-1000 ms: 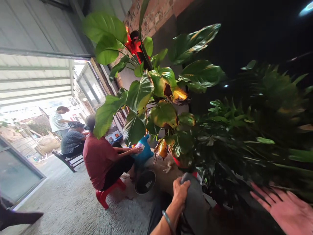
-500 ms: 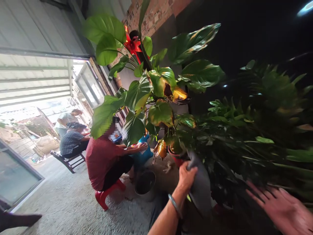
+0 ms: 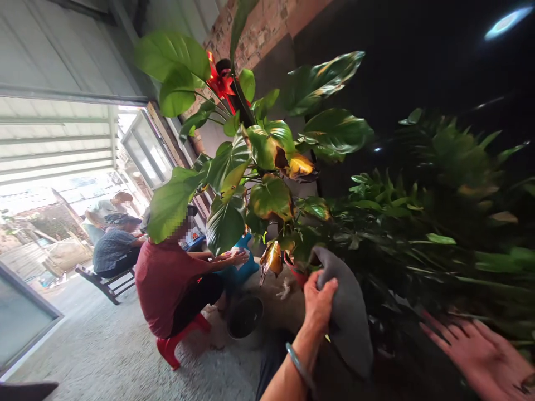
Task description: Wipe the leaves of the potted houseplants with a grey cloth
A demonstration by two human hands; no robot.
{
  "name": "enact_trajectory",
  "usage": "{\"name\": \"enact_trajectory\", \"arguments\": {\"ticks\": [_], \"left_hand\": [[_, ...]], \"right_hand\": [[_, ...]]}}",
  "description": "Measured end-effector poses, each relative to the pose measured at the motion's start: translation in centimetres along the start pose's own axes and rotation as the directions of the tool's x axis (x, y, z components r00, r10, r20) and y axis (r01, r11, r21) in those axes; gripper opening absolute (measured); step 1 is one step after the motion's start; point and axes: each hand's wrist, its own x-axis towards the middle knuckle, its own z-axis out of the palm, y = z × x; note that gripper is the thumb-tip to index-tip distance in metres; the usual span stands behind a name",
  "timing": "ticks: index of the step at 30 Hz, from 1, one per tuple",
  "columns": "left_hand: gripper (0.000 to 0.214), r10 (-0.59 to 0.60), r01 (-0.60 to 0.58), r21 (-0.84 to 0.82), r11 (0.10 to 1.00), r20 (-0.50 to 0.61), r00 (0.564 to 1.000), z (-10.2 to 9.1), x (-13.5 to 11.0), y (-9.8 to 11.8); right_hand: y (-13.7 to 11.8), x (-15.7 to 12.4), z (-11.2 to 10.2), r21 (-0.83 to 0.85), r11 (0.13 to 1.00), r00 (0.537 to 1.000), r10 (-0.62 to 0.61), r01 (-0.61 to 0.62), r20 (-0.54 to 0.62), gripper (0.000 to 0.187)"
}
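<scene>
A: Entry, one head view. Starting at the left: a person in a red shirt (image 3: 165, 284) sits on a red stool (image 3: 178, 341) at about 9 o'clock from the cloth, with a dark bucket (image 3: 244, 316) on the floor between them and the left hand. Other people sit further out by the doorway.

B: And the hands?

A: Left hand (image 3: 318, 302) is closed on a grey cloth (image 3: 346, 317). Fingers pinch its upper edge; the rest hangs down at 5 o'clock from the grip. A bangle (image 3: 297, 365) sits on that wrist.

B: Where is the cloth relative to the plant?

A: It is raised against the lower leaves of the big-leaf plant (image 3: 267, 161). The red pot (image 3: 295, 270) is just beside the cloth's top corner, at 10 o'clock from the hand. Whether cloth and leaf touch, I cannot tell; it is dark there.

B: Right hand?

A: Right hand (image 3: 480, 353) is spread open, holding nothing, palm toward the narrow-leaf plant (image 3: 438, 223) at 12 o'clock from it. Blurred, so contact is uncertain.

B: Step in hand?

A: My judgement: wiping foliage, with the cloth brought up to the leaves. The next move calls for one leaf backed by the free hand and a light pass of the cloth, since the yellowed leaves look fragile.
</scene>
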Motion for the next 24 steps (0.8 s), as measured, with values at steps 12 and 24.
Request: {"name": "enact_trajectory", "arguments": {"ticks": [12,24], "left_hand": [[0.046,0.124,-0.109,-0.107,0.988,0.141,0.982,-1.2,-3.7,4.3],[0.025,-0.052,-0.125,0.279,0.952,0.552,0.832,-0.5,-2.8,0.4]], "right_hand": [[-3.5,-3.4,4.5,0.050,0.991,0.958,0.135,-0.127,-0.253,0.023],[-2.9,-2.7,2.8,0.058,0.995,0.980,0.087,-0.077,-0.179,0.022]]}}
